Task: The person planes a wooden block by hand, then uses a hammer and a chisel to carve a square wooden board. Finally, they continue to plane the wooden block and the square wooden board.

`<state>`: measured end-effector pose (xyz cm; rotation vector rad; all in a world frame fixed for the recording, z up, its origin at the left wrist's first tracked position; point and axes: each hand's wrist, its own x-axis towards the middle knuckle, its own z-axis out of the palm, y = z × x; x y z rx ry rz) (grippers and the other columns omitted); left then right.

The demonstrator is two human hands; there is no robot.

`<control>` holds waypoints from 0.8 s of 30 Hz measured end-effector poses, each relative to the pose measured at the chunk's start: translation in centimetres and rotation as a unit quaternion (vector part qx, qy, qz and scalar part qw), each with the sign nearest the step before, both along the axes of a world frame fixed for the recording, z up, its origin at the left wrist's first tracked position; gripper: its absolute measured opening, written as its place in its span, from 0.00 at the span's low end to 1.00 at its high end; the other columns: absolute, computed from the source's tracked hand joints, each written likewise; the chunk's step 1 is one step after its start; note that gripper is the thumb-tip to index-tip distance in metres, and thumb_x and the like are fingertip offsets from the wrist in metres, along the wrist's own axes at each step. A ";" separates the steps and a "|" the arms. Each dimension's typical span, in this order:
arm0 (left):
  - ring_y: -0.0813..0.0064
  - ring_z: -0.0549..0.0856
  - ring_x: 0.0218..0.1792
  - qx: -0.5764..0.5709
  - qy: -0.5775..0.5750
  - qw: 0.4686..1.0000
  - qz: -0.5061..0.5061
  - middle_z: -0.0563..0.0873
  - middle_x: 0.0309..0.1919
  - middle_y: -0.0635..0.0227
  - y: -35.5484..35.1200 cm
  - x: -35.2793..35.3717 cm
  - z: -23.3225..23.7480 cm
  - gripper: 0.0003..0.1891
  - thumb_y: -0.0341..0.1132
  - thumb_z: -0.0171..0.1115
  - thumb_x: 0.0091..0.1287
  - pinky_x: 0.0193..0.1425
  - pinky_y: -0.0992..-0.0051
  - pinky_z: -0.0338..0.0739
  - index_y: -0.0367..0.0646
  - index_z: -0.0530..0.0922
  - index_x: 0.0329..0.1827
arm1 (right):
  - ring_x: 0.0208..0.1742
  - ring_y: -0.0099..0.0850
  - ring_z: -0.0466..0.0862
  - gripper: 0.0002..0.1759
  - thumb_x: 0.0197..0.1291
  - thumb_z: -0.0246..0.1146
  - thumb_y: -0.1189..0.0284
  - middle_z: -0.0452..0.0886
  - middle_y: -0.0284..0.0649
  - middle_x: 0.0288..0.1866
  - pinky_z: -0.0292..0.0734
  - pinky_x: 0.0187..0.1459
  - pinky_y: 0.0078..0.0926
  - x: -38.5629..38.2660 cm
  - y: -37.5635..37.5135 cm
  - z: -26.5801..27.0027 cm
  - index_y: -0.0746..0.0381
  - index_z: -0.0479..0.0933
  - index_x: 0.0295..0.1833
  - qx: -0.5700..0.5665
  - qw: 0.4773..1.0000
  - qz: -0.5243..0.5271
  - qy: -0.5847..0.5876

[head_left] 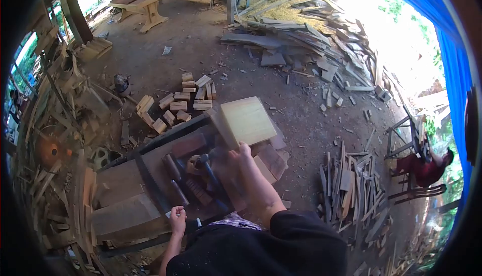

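My right hand point(241, 151) is stretched forward over the workbench, gripping a pale, square wooden board point(248, 120) by its near edge, thumb on top. Close to my body, my left hand point(177, 220) is closed at the near side of the bench point(125, 211). A small whitish bit shows beside its fingers, and I cannot tell what it is. On the bench between the hands lie a tool with a bluish handle point(205, 160), a dark rounded bar point(171, 167) and a thinner metallic bar point(179, 192).
Short wooden blocks point(178, 106) are heaped on the floor beyond the bench. Offcut strips point(349, 185) lie at the right, and a large scrap pile point(301, 40) fills the back. A seated person point(427, 168) is at far right. A wooden table point(145, 2) stands back left.
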<state>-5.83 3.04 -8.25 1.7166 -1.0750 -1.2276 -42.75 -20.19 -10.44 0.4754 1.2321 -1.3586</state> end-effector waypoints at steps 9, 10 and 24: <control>0.83 0.81 0.27 0.041 -0.010 0.999 0.012 0.82 0.30 0.73 2.4 2.5 -1.4 0.07 0.28 0.61 0.68 0.34 0.79 0.77 0.40 0.80 0.47 | 0.25 0.37 0.77 0.27 0.63 0.68 0.57 0.78 0.47 0.36 0.76 0.19 0.34 0.4 -0.5 -0.6 0.72 0.74 0.51 0.041 0.985 -0.105 0.134; 0.83 0.81 0.27 0.039 -0.007 0.998 0.041 0.82 0.30 0.73 2.5 3.0 -2.2 0.07 0.28 0.61 0.68 0.34 0.79 0.77 0.40 0.80 0.47 | 0.24 0.37 0.78 0.30 0.62 0.69 0.55 0.79 0.48 0.39 0.75 0.17 0.34 0.6 0.1 0.8 0.75 0.74 0.50 0.037 0.976 -0.120 0.180; 0.80 0.80 0.34 -0.296 -0.073 0.950 -0.063 0.78 0.33 0.69 -9.0 0.5 18.3 0.19 0.30 0.63 0.70 0.40 0.76 0.77 0.42 0.71 0.63 | 0.44 0.42 0.86 0.20 0.63 0.64 0.69 0.84 0.45 0.45 0.87 0.48 0.39 -5.8 2.0 3.4 0.67 0.73 0.57 -0.300 0.948 0.036 0.102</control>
